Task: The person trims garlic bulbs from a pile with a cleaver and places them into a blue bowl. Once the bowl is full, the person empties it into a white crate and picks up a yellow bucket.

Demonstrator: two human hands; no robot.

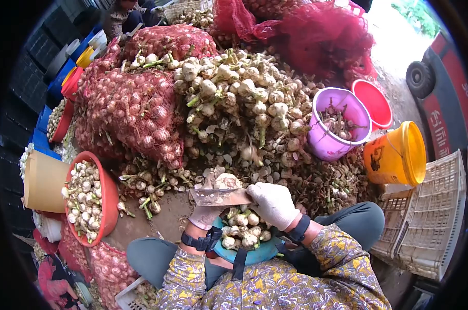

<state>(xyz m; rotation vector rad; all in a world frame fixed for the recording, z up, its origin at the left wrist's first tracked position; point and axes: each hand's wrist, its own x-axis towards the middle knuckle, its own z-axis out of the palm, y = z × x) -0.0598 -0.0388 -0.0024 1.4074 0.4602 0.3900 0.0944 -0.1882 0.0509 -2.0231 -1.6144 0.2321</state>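
Note:
My right hand (273,204), in a whitish glove, grips the handle end of a wide-bladed knife (221,197). Its blade points left, crossing in front of my gloved left hand (205,214). A pale, dirt-marked garlic bulb (228,181) shows just above the blade, held in my left fingers, which the knife partly hides. Below both hands, a blue-green basin (252,256) sits in my lap with trimmed garlic bulbs (247,230) in it. Ahead lies a big heap of untrimmed garlic (244,93) with stems and roots.
Red mesh sacks of garlic (133,111) stand at the left, above a red basin (110,206) of cleaned bulbs. A purple bucket (322,147), a yellow bucket (415,155) and plastic crates (430,217) are at the right. Another person (125,18) sits at the far left.

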